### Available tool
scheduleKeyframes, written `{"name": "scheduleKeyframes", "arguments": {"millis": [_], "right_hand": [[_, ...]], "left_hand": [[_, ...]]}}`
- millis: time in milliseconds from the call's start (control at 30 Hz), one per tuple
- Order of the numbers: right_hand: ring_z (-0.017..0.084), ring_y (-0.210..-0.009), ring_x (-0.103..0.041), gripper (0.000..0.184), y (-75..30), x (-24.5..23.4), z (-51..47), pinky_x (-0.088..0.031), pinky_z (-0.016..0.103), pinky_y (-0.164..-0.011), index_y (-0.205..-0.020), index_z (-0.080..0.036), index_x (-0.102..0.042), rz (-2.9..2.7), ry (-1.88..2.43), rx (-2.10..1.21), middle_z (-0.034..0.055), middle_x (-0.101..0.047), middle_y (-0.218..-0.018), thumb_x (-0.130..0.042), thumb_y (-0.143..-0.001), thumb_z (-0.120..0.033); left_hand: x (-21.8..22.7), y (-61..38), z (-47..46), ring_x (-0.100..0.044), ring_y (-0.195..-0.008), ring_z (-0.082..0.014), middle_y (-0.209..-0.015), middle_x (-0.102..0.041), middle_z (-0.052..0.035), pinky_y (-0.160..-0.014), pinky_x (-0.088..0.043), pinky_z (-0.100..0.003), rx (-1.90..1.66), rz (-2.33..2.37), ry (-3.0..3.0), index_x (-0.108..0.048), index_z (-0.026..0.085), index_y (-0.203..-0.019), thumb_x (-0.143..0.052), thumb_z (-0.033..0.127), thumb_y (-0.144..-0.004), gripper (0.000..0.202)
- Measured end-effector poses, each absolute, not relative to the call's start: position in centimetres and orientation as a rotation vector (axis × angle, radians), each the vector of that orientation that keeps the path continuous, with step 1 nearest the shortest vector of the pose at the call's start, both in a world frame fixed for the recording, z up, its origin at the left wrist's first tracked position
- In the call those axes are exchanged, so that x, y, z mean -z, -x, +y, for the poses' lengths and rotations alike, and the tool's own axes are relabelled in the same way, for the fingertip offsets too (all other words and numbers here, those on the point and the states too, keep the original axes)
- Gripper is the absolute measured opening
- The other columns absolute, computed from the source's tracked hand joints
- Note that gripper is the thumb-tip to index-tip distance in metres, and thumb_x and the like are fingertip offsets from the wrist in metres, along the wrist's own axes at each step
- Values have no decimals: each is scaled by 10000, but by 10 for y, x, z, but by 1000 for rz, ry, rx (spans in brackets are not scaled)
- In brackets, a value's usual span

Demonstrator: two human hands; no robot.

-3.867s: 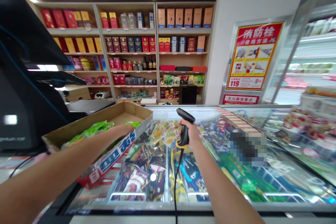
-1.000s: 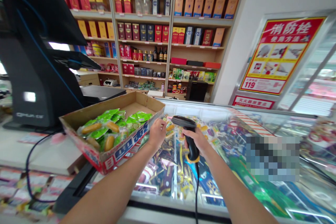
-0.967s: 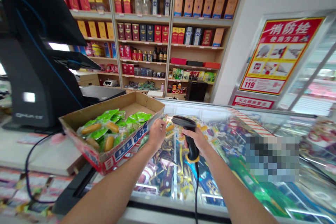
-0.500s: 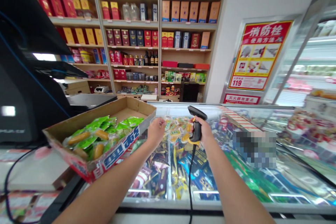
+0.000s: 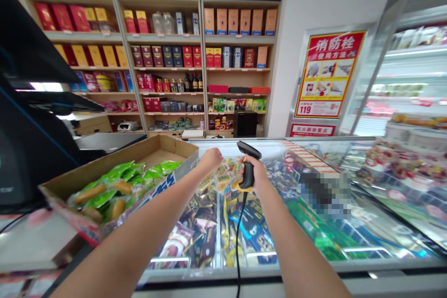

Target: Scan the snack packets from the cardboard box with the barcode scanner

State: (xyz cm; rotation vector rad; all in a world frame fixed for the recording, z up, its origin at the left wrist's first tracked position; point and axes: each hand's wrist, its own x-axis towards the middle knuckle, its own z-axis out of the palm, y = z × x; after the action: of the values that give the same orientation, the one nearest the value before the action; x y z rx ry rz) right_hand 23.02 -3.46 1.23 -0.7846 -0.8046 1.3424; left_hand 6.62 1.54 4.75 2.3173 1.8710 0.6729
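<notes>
In my right hand (image 5: 259, 173) is a black and yellow handheld barcode scanner (image 5: 248, 171), held upright by its grip, its head toward the far left. A black cord (image 5: 238, 237) runs down from its base. My left hand (image 5: 211, 159) is closed, a little left of the scanner, with its back toward me. Its fingertips are hidden, so whatever it may hold does not show. Clear, yellowish snack packets (image 5: 227, 171) lie between and beyond my hands, above the glass-topped freezer (image 5: 206, 274) filled with colourful wrapped ice creams.
A cardboard box (image 5: 169, 147) of green snack packs (image 5: 118, 174) stands left of my left arm. A dark checkout monitor (image 5: 31, 46) is at the far left. Shelves of boxed bottles (image 5: 166, 56) line the back wall. A fire-hydrant poster (image 5: 330, 74) hangs at right.
The view has shifted slightly. My left hand has turned and moved upward near the packets, hiding its fingertips. My right hand keeps the scanner in about the same place relative to the freezer.
</notes>
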Motion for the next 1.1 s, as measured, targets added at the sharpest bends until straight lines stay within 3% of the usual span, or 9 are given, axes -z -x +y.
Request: {"name": "scheduleKeyframes", "arguments": {"millis": [133,267,433,500,600,700,933,1100], "right_hand": [[118,-321,-496,185,-224,-15,-39,-399,238,-325,-677,-171,-574,-802,792,-1337,1,-609,-492,-660,-708,-332],[119,-320,-505,188,-218,-15,-41,-387,232,-314,-682,-162,-592,-836,786,-1349,8,-629,-515,-669,-685,-333],[125,-321,-503,198,-215,-14,-45,-397,236,-335,-661,-159,-594,-890,785,-1324,7,-600,-465,-669,-681,-341],[133,-322,-504,208,-214,-13,-46,-394,236,-341,-663,-160,-593,-920,797,-1323,5,-569,-419,-659,-697,-355],[140,-322,-504,210,-214,-11,-45,-390,239,-343,-669,-162,-590,-939,805,-1331,7,-558,-401,-647,-706,-361],[135,-331,-512,187,-213,-10,-43,-389,245,-333,-674,-165,-584,-909,797,-1335,20,-614,-479,-658,-681,-338],[120,-331,-516,172,-212,-12,-43,-403,259,-319,-676,-163,-578,-888,784,-1320,16,-651,-607,-671,-662,-307],[119,-332,-519,168,-209,-13,-46,-404,254,-315,-683,-163,-582,-893,782,-1324,12,-654,-612,-669,-664,-306]], "left_hand": [[-83,-5,-9,-642,-753,-194,-794,-721,-86,-672,-427,-247,-452,1788,-2529,-705,149,-748,-621,197,-729,98],[-115,80,-44,-539,-564,-149,-568,-618,-6,-608,-389,-249,-39,1803,-2607,-639,161,-580,-650,153,-599,23],[-110,150,-83,-522,-528,-190,-537,-558,6,-600,-428,-303,256,2036,-2338,-569,191,-524,-744,205,-408,210],[-99,158,-90,-537,-526,-212,-550,-571,-17,-598,-439,-326,259,2087,-2271,-552,192,-528,-754,262,-418,240],[-88,159,-88,-535,-454,-210,-486,-550,-46,-588,-449,-343,160,2119,-2177,-492,191,-482,-664,423,-590,308],[-82,156,-79,-531,-443,-198,-433,-528,-59,-611,-461,-349,100,2126,-2135,-444,193,-424,-560,440,-689,380],[-58,153,-70,-585,-553,-221,-585,-615,-47,-546,-444,-311,-32,2009,-1945,-559,187,-601,-565,317,-571,134],[-52,156,-69,-587,-601,-244,-522,-561,-36,-586,-424,-317,-199,2080,-2134,-524,188,-506,-587,273,-525,107]]}}
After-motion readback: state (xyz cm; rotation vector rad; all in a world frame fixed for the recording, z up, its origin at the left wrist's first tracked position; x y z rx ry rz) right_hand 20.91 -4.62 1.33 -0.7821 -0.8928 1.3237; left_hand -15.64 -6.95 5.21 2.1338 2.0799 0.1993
